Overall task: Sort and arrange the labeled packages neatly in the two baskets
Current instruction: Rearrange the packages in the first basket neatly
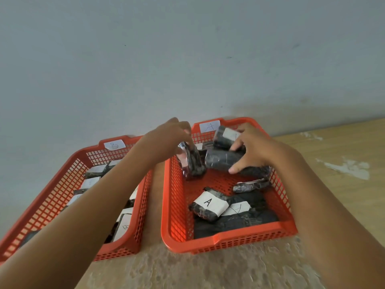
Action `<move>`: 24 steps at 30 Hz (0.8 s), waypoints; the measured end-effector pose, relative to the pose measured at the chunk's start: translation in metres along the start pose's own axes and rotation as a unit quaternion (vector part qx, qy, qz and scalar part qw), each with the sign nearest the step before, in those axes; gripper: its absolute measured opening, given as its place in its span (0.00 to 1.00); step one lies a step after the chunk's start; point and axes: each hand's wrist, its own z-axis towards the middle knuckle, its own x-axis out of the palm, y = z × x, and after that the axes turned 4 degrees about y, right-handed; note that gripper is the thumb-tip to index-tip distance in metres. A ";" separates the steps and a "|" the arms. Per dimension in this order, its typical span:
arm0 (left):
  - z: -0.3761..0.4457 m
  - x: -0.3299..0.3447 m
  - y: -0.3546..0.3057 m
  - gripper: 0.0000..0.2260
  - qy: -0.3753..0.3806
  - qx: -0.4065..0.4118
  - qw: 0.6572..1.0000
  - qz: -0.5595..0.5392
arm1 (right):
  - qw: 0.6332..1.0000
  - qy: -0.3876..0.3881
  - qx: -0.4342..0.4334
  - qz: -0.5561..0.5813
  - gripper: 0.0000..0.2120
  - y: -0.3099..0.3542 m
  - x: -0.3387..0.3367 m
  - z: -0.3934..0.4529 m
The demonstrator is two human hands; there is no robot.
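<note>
Packages being handled in basket A on the tabletop.

An upright package is being pinched at its top by the left hand; a lying package is being gripped by the right hand, both at basket A's far end. Labelled packages are lying at its near end. More are lying in basket B, beside it toward the tabletop's left edge.
</note>
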 end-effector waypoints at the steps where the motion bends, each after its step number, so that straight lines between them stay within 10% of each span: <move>1: -0.001 0.000 0.003 0.12 -0.021 -0.008 1.000 0.010 | 0.998 -0.051 -0.008 0.023 0.30 -0.002 -0.003 0.001; 7: 0.003 0.005 -0.009 0.12 -0.048 -0.083 0.991 -0.097 | 0.936 -0.329 -0.067 0.104 0.23 -0.008 -0.005 0.008; 24: 0.013 0.039 -0.039 0.33 0.112 -0.045 0.990 -0.066 | 0.950 -0.296 -0.074 0.071 0.24 -0.013 0.003 0.015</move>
